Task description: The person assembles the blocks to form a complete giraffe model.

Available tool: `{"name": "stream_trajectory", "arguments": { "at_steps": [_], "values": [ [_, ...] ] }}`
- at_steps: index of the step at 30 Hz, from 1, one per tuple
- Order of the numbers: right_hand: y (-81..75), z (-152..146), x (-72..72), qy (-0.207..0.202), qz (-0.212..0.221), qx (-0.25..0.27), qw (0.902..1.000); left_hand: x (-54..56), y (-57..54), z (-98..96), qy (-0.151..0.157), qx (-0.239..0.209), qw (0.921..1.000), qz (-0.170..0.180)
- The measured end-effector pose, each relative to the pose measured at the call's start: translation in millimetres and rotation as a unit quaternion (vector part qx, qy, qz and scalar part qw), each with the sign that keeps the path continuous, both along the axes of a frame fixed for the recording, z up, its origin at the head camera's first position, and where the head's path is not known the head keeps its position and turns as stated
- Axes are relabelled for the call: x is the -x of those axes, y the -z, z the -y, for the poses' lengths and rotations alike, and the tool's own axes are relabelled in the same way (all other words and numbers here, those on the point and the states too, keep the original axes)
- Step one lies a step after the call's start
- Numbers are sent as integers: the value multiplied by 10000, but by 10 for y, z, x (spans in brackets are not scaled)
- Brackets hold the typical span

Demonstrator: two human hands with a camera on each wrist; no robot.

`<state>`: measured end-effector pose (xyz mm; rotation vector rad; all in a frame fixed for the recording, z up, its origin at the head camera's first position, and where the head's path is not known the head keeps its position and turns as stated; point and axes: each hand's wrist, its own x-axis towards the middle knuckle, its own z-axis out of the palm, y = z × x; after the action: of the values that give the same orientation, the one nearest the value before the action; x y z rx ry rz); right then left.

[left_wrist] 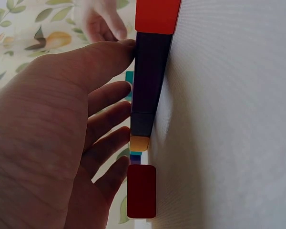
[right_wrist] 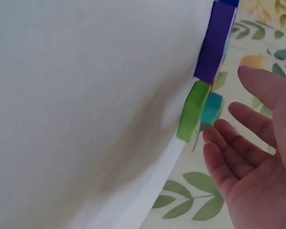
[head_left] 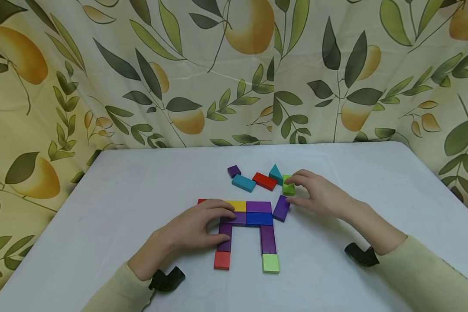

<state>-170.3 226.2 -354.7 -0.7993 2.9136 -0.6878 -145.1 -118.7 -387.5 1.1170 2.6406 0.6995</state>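
Note:
Flat coloured blocks form a figure on the table: a yellow block (head_left: 237, 206), a purple block (head_left: 258, 206) and a blue block (head_left: 259, 219) on top, two purple legs below. A red block (head_left: 222, 260) ends the left leg, a light green block (head_left: 271, 263) the right. My left hand (head_left: 196, 223) rests at the figure's left side, fingers loosely bent, covering part of it. In the left wrist view its thumb touches the purple leg (left_wrist: 150, 71). My right hand (head_left: 320, 195) hovers by a green block (head_left: 289, 188) and a tilted purple block (head_left: 281, 209), fingers spread, holding nothing.
Behind the figure lie a small purple block (head_left: 234, 171), a blue block (head_left: 243, 183), a red block (head_left: 264, 181) and a teal triangle (head_left: 275, 173). The white table (head_left: 160, 173) ends at a patterned curtain (head_left: 234, 86).

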Motion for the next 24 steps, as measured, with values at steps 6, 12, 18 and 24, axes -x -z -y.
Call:
{"name": "stream_trajectory", "arguments": {
  "at_steps": [6, 12, 18, 24],
  "values": [
    [21, -20, 126, 38, -14, -77, 10000, -5, 4, 9, 32, -49, 10000, -31],
    [54, -47, 228, 73, 113, -156, 9998, -1, 4, 10, 53, -66, 10000, -24],
    [93, -58, 284, 12, 221, -209, 9995, 2, 4, 9, 62, -57, 10000, -31],
    [103, -56, 312, -2, 234, -277, 9993, 4, 4, 10, 57, -52, 10000, -57]
  ]
}}
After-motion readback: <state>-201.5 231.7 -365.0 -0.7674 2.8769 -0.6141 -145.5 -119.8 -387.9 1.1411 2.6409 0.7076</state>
